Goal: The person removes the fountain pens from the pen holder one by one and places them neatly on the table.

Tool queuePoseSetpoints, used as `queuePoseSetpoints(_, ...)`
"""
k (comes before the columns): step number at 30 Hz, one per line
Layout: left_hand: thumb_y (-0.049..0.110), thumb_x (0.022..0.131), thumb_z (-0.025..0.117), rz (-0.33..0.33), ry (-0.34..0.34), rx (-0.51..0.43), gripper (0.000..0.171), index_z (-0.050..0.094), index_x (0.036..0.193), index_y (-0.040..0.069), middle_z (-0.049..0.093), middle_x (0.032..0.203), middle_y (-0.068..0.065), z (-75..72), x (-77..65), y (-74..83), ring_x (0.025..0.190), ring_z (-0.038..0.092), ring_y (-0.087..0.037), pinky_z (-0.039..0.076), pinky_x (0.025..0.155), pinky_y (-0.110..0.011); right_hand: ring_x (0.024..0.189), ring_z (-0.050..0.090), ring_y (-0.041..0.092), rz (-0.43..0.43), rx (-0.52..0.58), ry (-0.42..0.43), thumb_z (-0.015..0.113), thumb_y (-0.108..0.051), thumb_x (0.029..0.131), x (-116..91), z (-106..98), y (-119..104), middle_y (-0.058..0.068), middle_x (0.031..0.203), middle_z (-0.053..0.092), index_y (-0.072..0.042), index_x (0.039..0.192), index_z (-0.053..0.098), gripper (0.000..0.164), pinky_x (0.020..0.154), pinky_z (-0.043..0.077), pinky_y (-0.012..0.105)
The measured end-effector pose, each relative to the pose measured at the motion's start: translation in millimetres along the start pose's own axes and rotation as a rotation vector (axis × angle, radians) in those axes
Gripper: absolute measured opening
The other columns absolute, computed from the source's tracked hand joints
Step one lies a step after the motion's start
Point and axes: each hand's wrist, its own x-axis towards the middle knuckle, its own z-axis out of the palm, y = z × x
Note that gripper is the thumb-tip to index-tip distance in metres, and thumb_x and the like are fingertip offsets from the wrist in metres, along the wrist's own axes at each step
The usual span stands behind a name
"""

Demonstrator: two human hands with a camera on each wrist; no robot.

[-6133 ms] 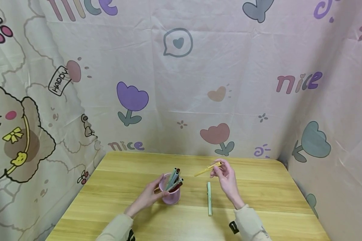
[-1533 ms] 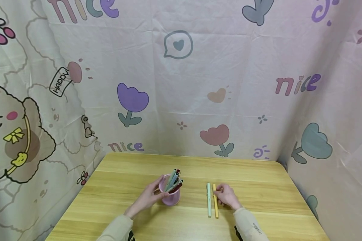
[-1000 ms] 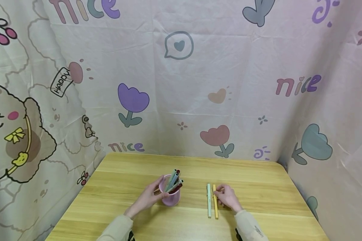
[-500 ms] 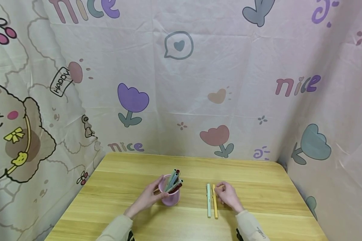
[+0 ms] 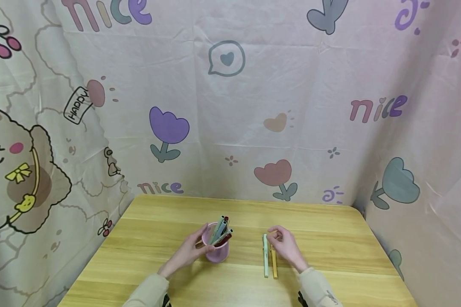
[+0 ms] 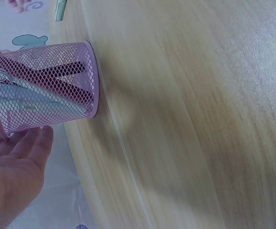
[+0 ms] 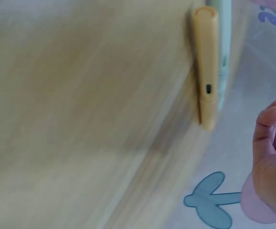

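My left hand grips a pink mesh pen holder near its rim, thumb on one side and fingers on the other. Several pens stand slanted inside, dark red, pale green and blue-grey; through the mesh their lower parts show. To the right, a pale green pen and a yellow pen lie side by side on the table. Over their far ends hovers my right hand, its fingers loosely bent and holding nothing. In the right wrist view the yellow pen lies apart from the fingertips.
The wooden table has a rounded far right corner. A patterned cloth hangs behind it and along both sides.
My right hand carried the yellow pen down beside the green one, let it go, and has now lifted slightly away and leftward. The left hand has stayed on the pen holder.
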Motion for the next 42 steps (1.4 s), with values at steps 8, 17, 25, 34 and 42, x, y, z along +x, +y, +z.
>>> queuePoseSetpoints(8, 0.024, 0.093, 0.071, 0.003, -0.003, 0.007, 0.089, 0.018, 0.153, -0.016, 0.03, 0.153, -0.042, 0.1, 0.2, -0.5, 0.135, 0.045, -0.056, 0.043, 0.112, -0.056, 0.061, 0.061, 0.013, -0.056, 0.016, -0.039, 0.067, -0.006, 0.094, -3, 7, -14, 0.02, 0.085, 0.066, 0.005, 0.114, 0.062, 0.023, 0.056, 0.059, 0.027)
queuePoseSetpoints(17, 0.025, 0.093, 0.071, 0.003, -0.001, 0.01, 0.089, 0.019, 0.152, -0.016, 0.031, 0.153, -0.042, 0.1, 0.5, -0.1, 0.136, 0.045, -0.056, 0.043, 0.112, -0.055, 0.062, 0.061, 0.006, -0.197, 0.021, -0.126, 0.068, -0.009, 0.095, -6, 18, -23, 0.029, 0.089, 0.067, 0.004, 0.111, 0.063, 0.022, 0.056, 0.058, 0.021)
queuePoseSetpoints(25, 0.025, 0.093, 0.071, -0.004, 0.006, 0.011, 0.089, 0.019, 0.153, -0.015, 0.032, 0.152, -0.042, 0.6, 0.5, -0.2, 0.135, 0.045, -0.056, 0.044, 0.112, -0.054, 0.065, 0.061, 0.001, -0.224, -0.027, -0.182, 0.068, -0.012, 0.095, -9, 31, -34, 0.016, 0.089, 0.07, 0.0, 0.113, 0.065, 0.022, 0.058, 0.06, 0.025)
queuePoseSetpoints(34, 0.025, 0.093, 0.071, -0.008, 0.01, 0.015, 0.089, 0.02, 0.153, -0.015, 0.032, 0.152, -0.042, 0.5, -0.5, 1.4, 0.135, 0.046, -0.055, 0.043, 0.112, -0.056, 0.064, 0.063, 0.01, -0.297, -0.014, -0.241, 0.069, -0.009, 0.094, -8, 47, -44, 0.015, 0.09, 0.069, -0.001, 0.115, 0.065, 0.023, 0.057, 0.057, 0.018)
queuePoseSetpoints(42, 0.023, 0.093, 0.07, -0.014, -0.001, -0.014, 0.088, 0.018, 0.153, -0.014, 0.031, 0.153, -0.041, -0.4, -1.0, 2.8, 0.137, 0.043, -0.056, 0.044, 0.112, -0.057, 0.061, 0.055, -0.002, -0.37, 0.007, -0.267, 0.067, -0.005, 0.094, -7, 59, -50, 0.02, 0.088, 0.068, 0.006, 0.12, 0.062, 0.029, 0.051, 0.05, 0.014)
